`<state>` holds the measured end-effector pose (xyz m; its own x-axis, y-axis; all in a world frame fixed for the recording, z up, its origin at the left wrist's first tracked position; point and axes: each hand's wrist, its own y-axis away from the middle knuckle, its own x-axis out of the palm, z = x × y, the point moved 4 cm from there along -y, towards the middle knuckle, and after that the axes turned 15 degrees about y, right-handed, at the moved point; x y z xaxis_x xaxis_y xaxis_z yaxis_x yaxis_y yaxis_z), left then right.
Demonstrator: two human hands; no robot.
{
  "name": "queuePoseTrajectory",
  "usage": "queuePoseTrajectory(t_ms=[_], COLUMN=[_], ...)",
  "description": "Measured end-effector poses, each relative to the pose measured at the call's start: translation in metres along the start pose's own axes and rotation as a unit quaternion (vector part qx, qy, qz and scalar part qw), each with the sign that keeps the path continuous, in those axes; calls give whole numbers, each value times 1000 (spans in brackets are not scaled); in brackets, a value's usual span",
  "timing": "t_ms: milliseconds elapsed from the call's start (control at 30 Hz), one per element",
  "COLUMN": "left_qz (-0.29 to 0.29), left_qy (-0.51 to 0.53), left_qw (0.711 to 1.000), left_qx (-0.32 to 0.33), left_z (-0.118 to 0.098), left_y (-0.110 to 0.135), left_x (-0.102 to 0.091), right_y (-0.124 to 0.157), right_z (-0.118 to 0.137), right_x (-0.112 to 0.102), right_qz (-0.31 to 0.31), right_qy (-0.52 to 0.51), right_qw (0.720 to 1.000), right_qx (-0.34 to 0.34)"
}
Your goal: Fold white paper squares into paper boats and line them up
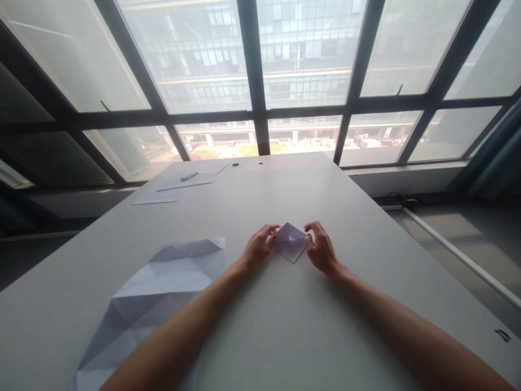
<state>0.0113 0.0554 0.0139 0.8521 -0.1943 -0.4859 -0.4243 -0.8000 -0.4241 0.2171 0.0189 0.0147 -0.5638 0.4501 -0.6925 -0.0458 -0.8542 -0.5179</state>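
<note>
A small folded piece of white paper [290, 245], diamond-shaped with creases across it, is at the middle of the white table [268, 336]. My left hand [260, 244] pinches its left corner between thumb and fingers. On the opposite side, my right hand [320, 247] grips the right corner, with fingers curled and the thumb against the paper's edge. To the left of my left forearm lies a large creased sheet of paper [163, 282], unfolded and partly covered by that arm.
Flat white sheets [191, 183] lie at the table's far left, with a small white object [189, 176] on top. Large framed windows [301, 60] rise beyond the table's far edge. A dark mark or clip [502, 335] shows near the right edge.
</note>
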Motion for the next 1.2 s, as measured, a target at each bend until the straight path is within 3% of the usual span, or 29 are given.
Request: queuePoseTrajectory(t_ms=[133, 433, 700, 933, 1067, 1200], left_qz=[-6, 36, 97, 165, 167, 115], left_qy=[2, -93, -166, -212, -229, -266], left_qw=[1000, 994, 981, 963, 959, 957], left_qx=[-5, 45, 32, 13, 24, 27], left_z=[0, -4, -9, -3, -7, -16], left_y=[2, 2, 4, 8, 8, 8], left_x=[0, 6, 14, 19, 19, 16], right_y=[1, 5, 12, 11, 11, 10], right_z=[10, 8, 19, 20, 19, 19], right_x=[-1, 13, 12, 11, 14, 13], right_qz=[9, 129, 144, 149, 166, 151], right_qy=[10, 141, 200, 179, 169, 177], right_qw=[998, 975, 958, 963, 960, 961], right_qx=[-65, -116, -148, -137, -146, -148])
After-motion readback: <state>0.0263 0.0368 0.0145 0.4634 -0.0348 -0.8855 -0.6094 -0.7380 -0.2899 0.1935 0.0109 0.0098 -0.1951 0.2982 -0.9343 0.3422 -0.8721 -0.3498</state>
